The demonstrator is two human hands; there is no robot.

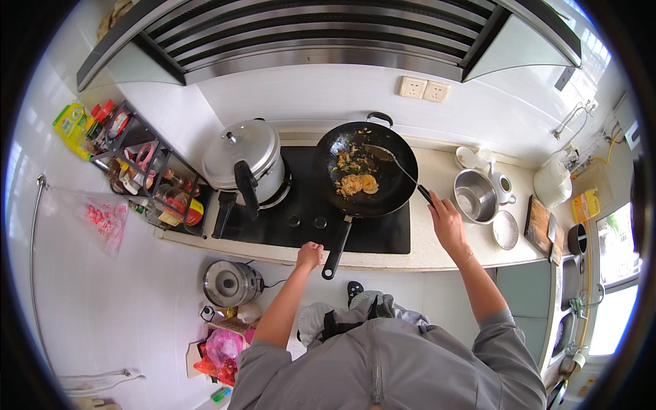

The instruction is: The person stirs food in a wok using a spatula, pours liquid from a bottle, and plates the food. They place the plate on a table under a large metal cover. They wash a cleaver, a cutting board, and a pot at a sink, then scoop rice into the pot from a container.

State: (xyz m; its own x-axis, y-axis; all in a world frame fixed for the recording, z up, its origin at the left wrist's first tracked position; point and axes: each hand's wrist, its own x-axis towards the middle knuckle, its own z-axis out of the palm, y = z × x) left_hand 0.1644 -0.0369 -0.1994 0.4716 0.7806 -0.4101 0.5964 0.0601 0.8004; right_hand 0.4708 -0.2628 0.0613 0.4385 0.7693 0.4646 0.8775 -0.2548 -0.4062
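Note:
My right hand point(450, 225) grips the black handle of a metal spatula point(405, 170), its head resting inside a black wok point(397, 197). Two rounded yellow-brown pieces of food point(359, 184) lie in the lower part of the wok, and chopped browned bits point(353, 159) are scattered above them. The wok sits on the right side of a black glass cooktop point(287, 233). Its long handle point(335, 251) points towards me over the counter's front edge. My left hand point(310, 255), with its fingers curled closed, is just left of that handle; nothing shows in it.
A lidded pressure cooker point(246, 159) stands on the left of the cooktop, its black handles pointing towards me. Right of the wok are a steel pot point(475, 196), a white bowl point(505, 230) and a cutting board point(538, 223) with a knife. A condiment rack point(159, 174) stands left; a range hood point(323, 56) hangs above.

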